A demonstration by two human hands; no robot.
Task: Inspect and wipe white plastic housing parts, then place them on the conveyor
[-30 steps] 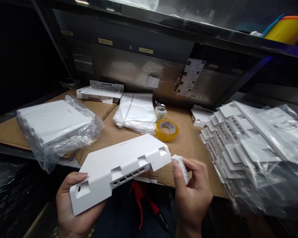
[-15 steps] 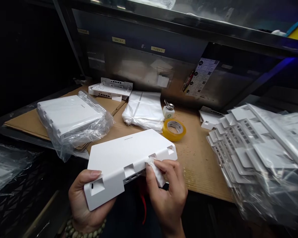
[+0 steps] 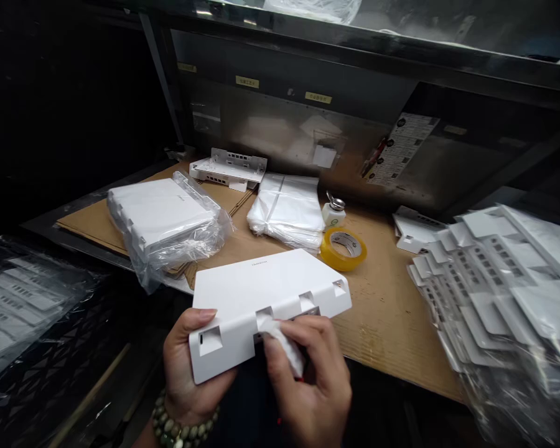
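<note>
A white plastic housing (image 3: 256,280) with square cutouts along its near edge is tilted in front of me. My left hand (image 3: 198,354) grips its left end, thumb on top and fingers underneath. Pinched in my right hand (image 3: 310,373) is a white cloth (image 3: 284,348), pressed against the housing's near edge by a middle cutout. Beyond the housing lie a roll of yellow tape (image 3: 344,249) and a stack of clear plastic bags (image 3: 287,211). A small white pump bottle (image 3: 333,210) stands just behind the tape.
Bagged white housings (image 3: 163,214) lie at the left on cardboard (image 3: 382,323). Many wrapped housings (image 3: 499,298) lean at the right, with more in a crate (image 3: 23,305) at lower left. Loose white parts (image 3: 228,168) sit by the back panel, beneath a shelf (image 3: 354,50).
The cloth in my right hand has slid left along the housing's edge, from one cutout to another. My left hand keeps its hold. The whole view has shifted, so things appear farther right.
</note>
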